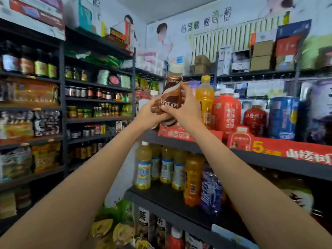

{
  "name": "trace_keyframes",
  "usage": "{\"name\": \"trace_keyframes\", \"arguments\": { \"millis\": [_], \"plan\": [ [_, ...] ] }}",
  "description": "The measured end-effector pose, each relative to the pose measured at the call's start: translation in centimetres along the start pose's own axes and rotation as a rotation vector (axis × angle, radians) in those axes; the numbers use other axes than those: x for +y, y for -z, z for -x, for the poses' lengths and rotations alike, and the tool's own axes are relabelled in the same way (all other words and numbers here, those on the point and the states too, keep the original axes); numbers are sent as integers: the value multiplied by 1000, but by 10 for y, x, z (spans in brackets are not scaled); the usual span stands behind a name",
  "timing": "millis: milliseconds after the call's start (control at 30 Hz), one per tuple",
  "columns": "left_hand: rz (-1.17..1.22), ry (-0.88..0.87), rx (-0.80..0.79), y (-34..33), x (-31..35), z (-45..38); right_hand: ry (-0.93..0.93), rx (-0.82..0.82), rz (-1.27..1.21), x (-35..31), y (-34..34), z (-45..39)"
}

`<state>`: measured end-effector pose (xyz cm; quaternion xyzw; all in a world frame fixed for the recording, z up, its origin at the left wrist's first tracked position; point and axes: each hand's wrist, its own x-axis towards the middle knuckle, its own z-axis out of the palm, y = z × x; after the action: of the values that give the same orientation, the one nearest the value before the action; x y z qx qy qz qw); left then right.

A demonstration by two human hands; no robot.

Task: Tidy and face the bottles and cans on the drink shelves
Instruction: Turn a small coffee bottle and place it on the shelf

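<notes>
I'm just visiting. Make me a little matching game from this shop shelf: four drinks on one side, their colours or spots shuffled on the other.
Things:
1. coffee bottle
2. orange drink bottle
3. blue can
4. pale yellow tea bottle

Descriptions:
A. lower shelf, white cap
B. held in both hands
C. upper shelf, yellow cap
D. upper shelf, right of the red bottles

Pairs: 1-B, 2-C, 3-D, 4-A

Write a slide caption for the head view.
Both hands, left and right, hold a brown coffee bottle above the drink shelf.
</notes>
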<state>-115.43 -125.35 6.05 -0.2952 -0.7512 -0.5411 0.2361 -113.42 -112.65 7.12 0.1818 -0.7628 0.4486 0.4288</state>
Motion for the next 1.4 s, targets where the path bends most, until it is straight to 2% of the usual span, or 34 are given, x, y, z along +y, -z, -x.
{"name": "trace_keyframes", "arguments": {
  "millis": [67, 167, 300, 433, 633, 800, 900, 1000, 1100, 1400],
  "plan": [
    [69, 25, -71, 25, -24, -24, -7, 29, 101, 1, -32, -20],
    [134, 84, -85, 44, -55, -54, -51, 89, 283, 8, -69, -44],
    [132, 83, 18, 42, -90, -78, -107, 87, 441, 25, -95, -49],
    [1, 133, 170, 43, -118, -101, -109, 39, 637, 29, -111, -48],
    [-115, 220, 46, 41, -130, -116, -173, 20, 807, 36, -132, -53],
    [-168, 257, -14, 35, -139, -118, -65, 77, 945, 40, -139, -42],
    [-127, 297, -57, 32, -144, -123, 152, 120, 1017, 43, -137, -33],
    [-41, 367, -73, 30, -146, -128, 295, 2, 1109, 50, -130, -27],
    [-78, 361, -77, 25, -144, -129, 260, -129, 1188, 50, -125, -27],
    [-208, 315, -55, 19, -149, -130, 164, -223, 1228, 49, -130, -26]
  ]
}}
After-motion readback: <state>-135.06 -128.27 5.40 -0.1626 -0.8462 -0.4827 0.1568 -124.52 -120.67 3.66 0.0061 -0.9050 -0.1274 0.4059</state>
